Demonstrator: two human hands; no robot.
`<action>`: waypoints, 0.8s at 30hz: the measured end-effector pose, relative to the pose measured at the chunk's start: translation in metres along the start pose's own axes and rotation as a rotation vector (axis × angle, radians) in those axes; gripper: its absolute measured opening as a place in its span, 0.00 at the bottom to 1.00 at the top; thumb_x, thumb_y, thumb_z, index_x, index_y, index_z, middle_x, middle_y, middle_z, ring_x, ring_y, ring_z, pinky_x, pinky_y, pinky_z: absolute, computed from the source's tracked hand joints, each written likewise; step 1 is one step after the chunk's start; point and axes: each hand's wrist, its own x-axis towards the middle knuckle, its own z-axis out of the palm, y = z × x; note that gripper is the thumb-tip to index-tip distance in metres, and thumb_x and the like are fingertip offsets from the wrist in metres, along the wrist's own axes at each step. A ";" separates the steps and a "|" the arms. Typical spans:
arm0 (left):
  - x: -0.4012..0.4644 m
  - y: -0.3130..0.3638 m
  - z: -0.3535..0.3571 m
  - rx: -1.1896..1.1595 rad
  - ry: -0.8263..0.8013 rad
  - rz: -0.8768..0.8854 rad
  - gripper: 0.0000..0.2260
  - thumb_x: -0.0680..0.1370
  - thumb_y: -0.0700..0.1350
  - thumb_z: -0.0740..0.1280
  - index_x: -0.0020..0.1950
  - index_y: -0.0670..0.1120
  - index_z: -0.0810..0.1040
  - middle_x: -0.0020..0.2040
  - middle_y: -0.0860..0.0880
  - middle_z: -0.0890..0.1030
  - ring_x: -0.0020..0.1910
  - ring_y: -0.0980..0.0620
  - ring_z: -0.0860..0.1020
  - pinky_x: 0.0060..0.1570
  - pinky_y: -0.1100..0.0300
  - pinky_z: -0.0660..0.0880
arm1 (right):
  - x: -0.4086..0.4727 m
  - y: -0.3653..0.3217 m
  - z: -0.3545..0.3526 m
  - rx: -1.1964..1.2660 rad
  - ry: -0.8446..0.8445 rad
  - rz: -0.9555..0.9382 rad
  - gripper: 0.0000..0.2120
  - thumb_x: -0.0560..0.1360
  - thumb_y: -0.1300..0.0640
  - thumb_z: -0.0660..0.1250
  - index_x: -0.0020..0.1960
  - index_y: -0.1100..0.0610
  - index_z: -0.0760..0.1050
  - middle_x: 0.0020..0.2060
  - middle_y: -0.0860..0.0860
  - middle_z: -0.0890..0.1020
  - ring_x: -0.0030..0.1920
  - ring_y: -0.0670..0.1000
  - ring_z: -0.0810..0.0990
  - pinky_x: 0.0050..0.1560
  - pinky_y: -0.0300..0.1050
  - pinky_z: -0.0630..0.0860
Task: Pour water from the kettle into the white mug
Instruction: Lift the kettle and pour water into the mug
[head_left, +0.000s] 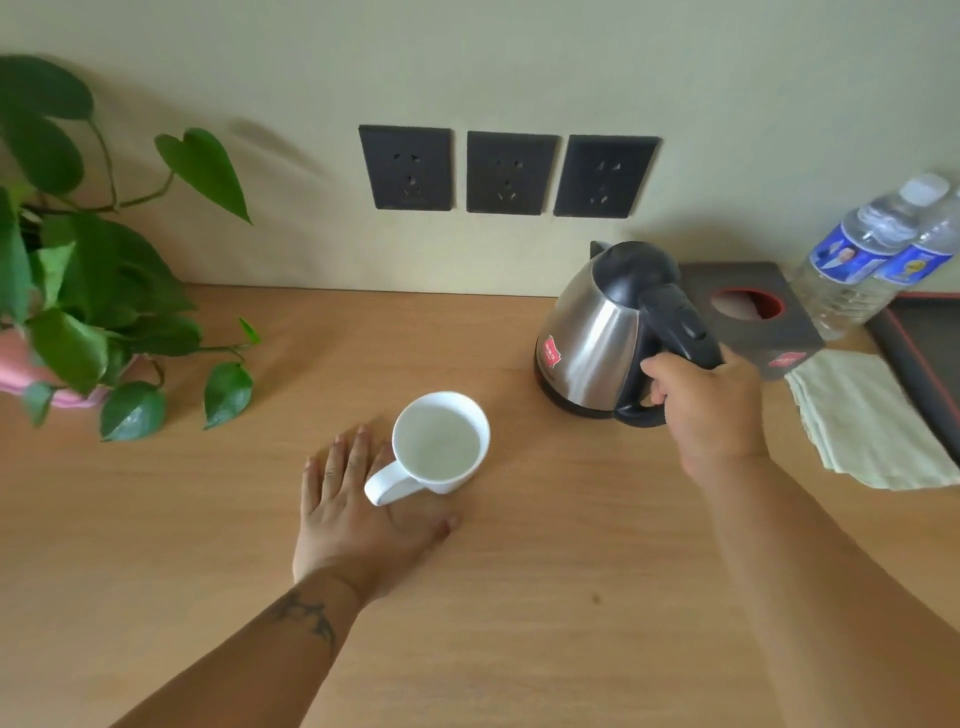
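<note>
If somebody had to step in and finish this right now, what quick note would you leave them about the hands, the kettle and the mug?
Right hand: closed round the black handle of the kettle, which stands upright on the wooden counter, spout facing the wall.
Left hand: open, lying flat on the counter against the handle side of the white mug, not gripping it.
The mug stands upright to the left of the kettle and nearer the person; whether it already holds water I cannot tell.
Done: kettle grasped, mug steadied.
Left: lift the kettle, bring its spout over the mug, tip and pour, then set it back down.
</note>
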 end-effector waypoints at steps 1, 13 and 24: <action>0.000 0.000 0.000 0.013 -0.006 -0.001 0.55 0.63 0.83 0.55 0.81 0.56 0.43 0.83 0.55 0.44 0.79 0.55 0.35 0.79 0.46 0.39 | -0.001 0.000 -0.001 0.005 0.006 -0.009 0.07 0.68 0.64 0.68 0.34 0.62 0.72 0.27 0.55 0.73 0.33 0.53 0.70 0.29 0.42 0.67; -0.001 -0.002 -0.003 -0.029 -0.061 -0.010 0.56 0.61 0.83 0.57 0.81 0.56 0.42 0.83 0.56 0.42 0.79 0.57 0.34 0.79 0.48 0.37 | -0.059 -0.026 -0.046 -0.050 -0.136 -0.174 0.14 0.62 0.61 0.68 0.22 0.56 0.66 0.19 0.48 0.68 0.28 0.53 0.67 0.33 0.48 0.65; -0.022 -0.033 -0.013 0.091 -0.068 0.033 0.53 0.63 0.83 0.49 0.81 0.57 0.45 0.83 0.54 0.40 0.80 0.53 0.34 0.78 0.44 0.34 | -0.095 -0.046 -0.060 -0.263 -0.389 -0.202 0.25 0.67 0.71 0.72 0.20 0.53 0.64 0.18 0.50 0.66 0.20 0.47 0.64 0.29 0.42 0.63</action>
